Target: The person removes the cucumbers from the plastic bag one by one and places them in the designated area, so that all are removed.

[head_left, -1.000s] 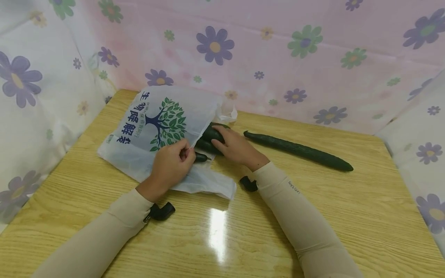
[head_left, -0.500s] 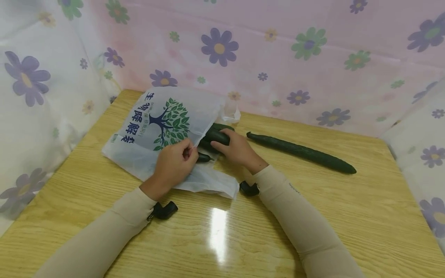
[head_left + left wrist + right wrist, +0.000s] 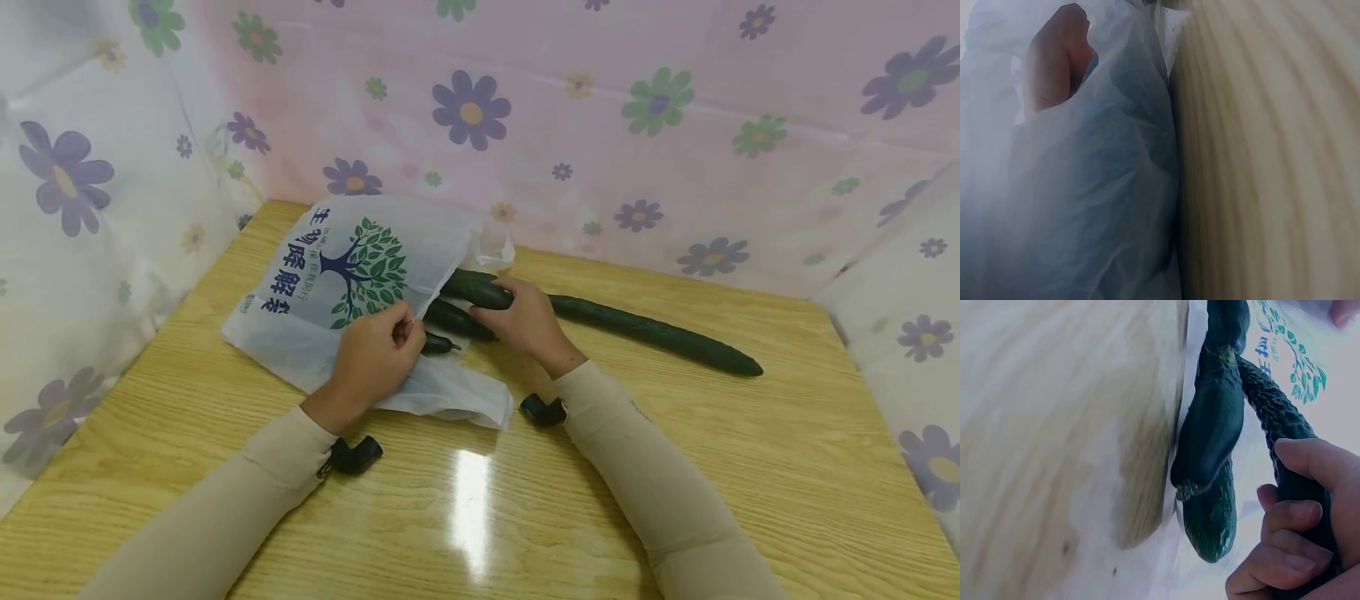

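- Fingers [image 3: 1300, 515] of your right hand [image 3: 534, 327] curl round a cucumber [image 3: 1279, 412], its long axis running left into the white bag [image 3: 420, 242].
- Your left hand [image 3: 375, 350] pinches the bag's edge, farther off.
- One loose cucumber [image 3: 660, 333] (the slender one) lies on the tabletop [image 3: 750, 467], rightward.

Wood-grain tbl [image 3: 810, 467] carries wht bag [image 3: 360, 267] & long cuke [image 3: 652, 328].

I see part of the bare left hand [image 3: 1059, 65] at upper left, its lower portion hidden by the crumpled, translucent white plastic bag [image 3: 1110, 187] that fills my left side; the pale, brown-striped wood-grain bench [image 3: 1266, 156] borders it on the right
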The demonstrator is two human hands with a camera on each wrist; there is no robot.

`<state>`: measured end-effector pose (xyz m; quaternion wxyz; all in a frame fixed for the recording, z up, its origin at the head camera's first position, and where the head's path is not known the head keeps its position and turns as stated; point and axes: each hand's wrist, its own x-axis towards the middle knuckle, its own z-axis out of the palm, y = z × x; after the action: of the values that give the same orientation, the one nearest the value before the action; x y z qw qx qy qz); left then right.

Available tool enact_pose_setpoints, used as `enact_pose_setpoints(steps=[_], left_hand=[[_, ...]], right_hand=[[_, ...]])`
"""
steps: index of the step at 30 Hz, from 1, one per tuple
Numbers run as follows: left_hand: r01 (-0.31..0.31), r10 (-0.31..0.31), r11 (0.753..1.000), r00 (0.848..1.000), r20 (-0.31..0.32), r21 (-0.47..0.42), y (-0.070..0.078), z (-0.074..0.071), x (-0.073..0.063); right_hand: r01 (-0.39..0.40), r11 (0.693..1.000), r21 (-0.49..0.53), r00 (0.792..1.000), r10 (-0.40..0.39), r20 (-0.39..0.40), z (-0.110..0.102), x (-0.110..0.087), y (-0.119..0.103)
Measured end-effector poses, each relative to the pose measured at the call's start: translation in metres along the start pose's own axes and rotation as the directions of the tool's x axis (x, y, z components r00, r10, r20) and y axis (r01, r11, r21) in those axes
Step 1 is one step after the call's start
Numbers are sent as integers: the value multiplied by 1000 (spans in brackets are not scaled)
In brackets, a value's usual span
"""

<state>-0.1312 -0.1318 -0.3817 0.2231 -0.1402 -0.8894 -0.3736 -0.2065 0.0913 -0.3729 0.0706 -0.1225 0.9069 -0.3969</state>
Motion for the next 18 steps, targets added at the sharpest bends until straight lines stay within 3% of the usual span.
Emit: enact_pose_setpoints(steps=[10,18], left_hand=[[-6,6,1000,1000,-6,-11,1,0,1],[-14,14,1000,1000,-4,-7,2,-1,-1]], right_hand=[[-60,997,53,998,60,-1,-15,-18,12],[-70,997,34,997,71,-12,-27,-33,21]])
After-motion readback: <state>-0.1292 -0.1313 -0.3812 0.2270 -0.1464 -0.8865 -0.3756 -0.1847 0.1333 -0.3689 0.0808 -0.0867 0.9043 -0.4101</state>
